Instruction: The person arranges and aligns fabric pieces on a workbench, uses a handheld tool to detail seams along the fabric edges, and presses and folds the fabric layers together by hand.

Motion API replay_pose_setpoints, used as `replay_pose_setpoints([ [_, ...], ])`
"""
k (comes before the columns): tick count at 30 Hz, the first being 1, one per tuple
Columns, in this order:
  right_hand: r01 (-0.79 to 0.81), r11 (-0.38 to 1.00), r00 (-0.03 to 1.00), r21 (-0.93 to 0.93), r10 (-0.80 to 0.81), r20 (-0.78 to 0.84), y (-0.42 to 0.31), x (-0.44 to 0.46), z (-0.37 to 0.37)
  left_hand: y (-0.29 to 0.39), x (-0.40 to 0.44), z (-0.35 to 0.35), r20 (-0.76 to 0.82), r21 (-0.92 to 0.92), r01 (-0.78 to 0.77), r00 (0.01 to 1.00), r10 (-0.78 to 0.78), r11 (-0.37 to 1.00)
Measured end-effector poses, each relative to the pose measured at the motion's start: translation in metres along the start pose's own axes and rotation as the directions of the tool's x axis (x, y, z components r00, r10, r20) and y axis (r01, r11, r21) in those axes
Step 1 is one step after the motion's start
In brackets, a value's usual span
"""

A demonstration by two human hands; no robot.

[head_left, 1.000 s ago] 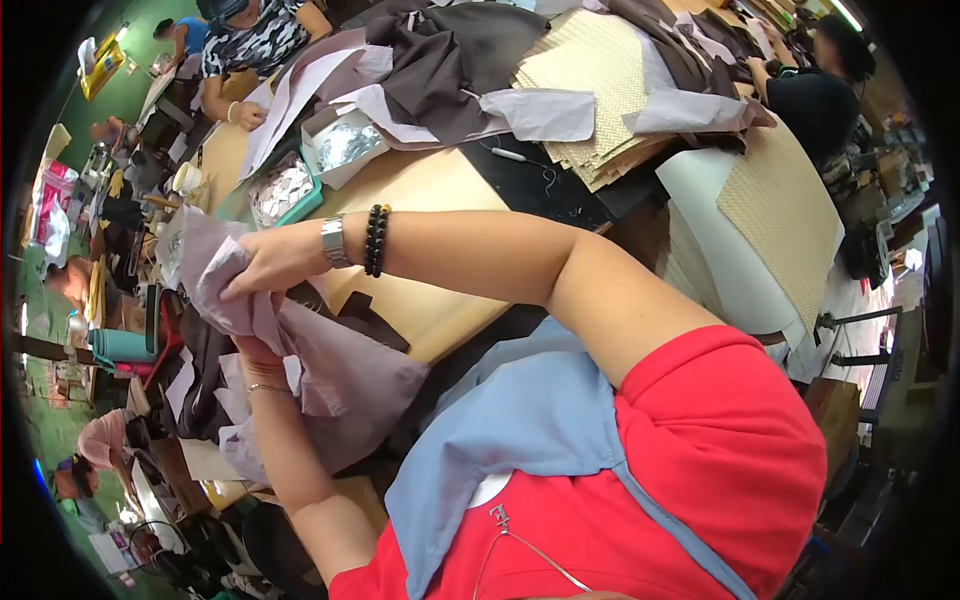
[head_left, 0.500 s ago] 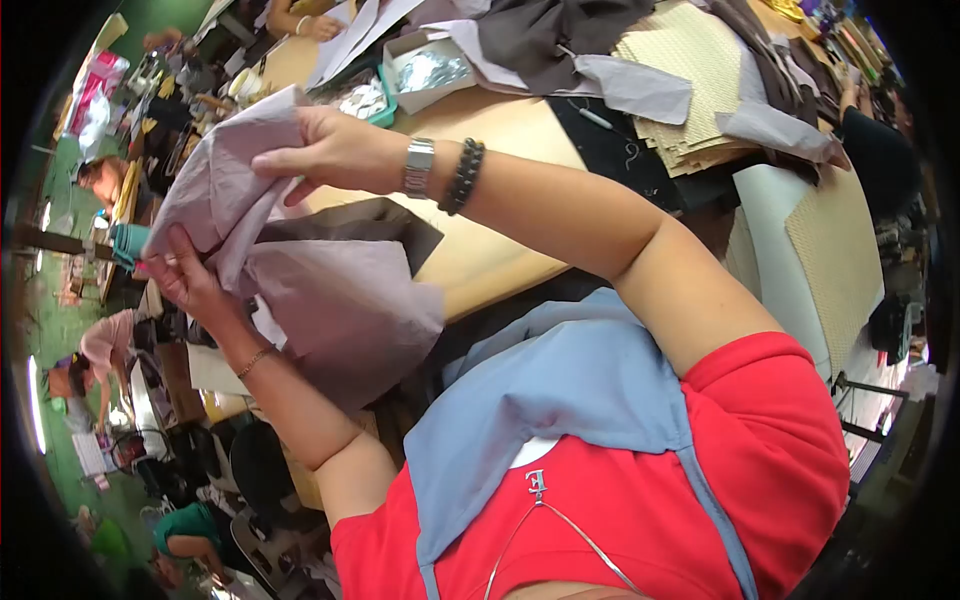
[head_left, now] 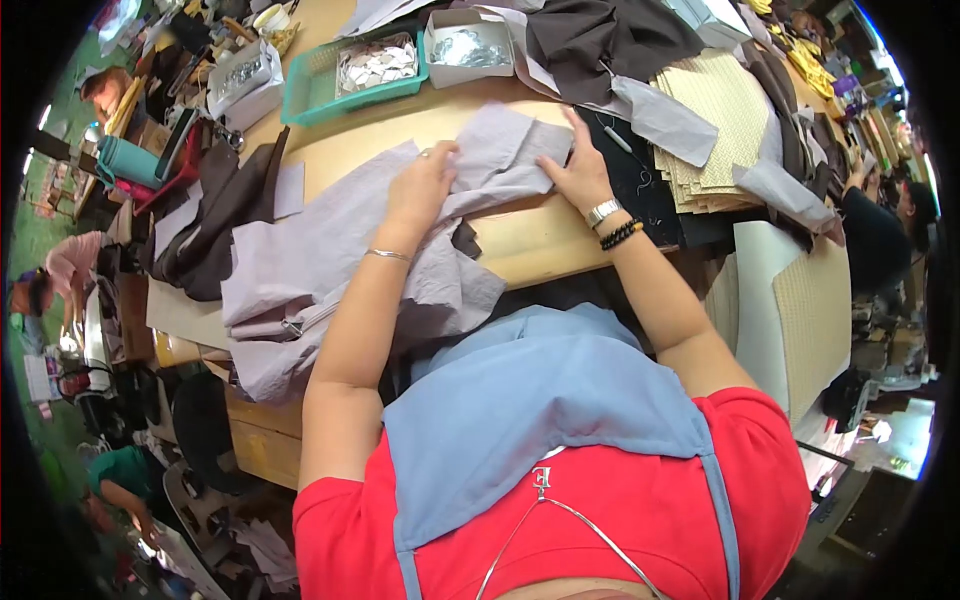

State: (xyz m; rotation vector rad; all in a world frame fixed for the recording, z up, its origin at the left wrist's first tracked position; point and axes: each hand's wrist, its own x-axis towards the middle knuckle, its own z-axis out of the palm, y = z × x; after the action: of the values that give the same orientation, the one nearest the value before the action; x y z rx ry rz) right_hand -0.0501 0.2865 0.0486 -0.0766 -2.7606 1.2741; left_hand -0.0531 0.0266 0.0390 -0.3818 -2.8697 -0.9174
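A greyish-mauve piece of fabric (head_left: 320, 215), creased and partly folded, lies across the wooden table and hangs over its near edge. My left hand (head_left: 422, 188) bends its fingers onto the fabric's upper middle, pinching it there. At the fabric's right end, my right hand (head_left: 584, 172) rests with thumb and fingers spread. Its thumb touches the cloth while the forefinger points away along the edge. A small metal piece (head_left: 292, 328) shows on the hanging part at the left.
Behind the fabric stand a teal tray (head_left: 300, 100) of white pieces and a white box (head_left: 468, 75) of clear-wrapped items. To the right are stacked cream textured sheets (head_left: 705, 130) and a small tool (head_left: 615, 137) on a black mat. Dark fabric (head_left: 215, 240) lies left. Other people work nearby.
Both hands have come down and right, from holding the fabric raised at the left to the tabletop before me. The fabric now lies spread there, and my right hand's fingers have parted.
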Motion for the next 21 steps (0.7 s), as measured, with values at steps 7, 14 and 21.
replay_pose_setpoints([
  [7, 0.672, 0.726, 0.74, -0.148, -0.65, 0.17, -0.016, -0.034, 0.016, -0.004, 0.003, 0.014, 0.0, 0.042, -0.078, 0.997, 0.078, 0.996],
  [14, 0.509, 0.859, 0.83, 0.055, -0.506, 0.235, -0.015, -0.037, 0.036, -0.007, -0.03, -0.062, 0.172, 0.104, 0.128, 0.974, -0.145, 0.986],
  [21, 0.52, 0.85, 0.808, 0.083, -0.521, 0.273, -0.012, -0.03, 0.034, -0.109, -0.117, -0.134, -0.113, 0.473, 0.559, 0.805, -0.583, 0.68],
])
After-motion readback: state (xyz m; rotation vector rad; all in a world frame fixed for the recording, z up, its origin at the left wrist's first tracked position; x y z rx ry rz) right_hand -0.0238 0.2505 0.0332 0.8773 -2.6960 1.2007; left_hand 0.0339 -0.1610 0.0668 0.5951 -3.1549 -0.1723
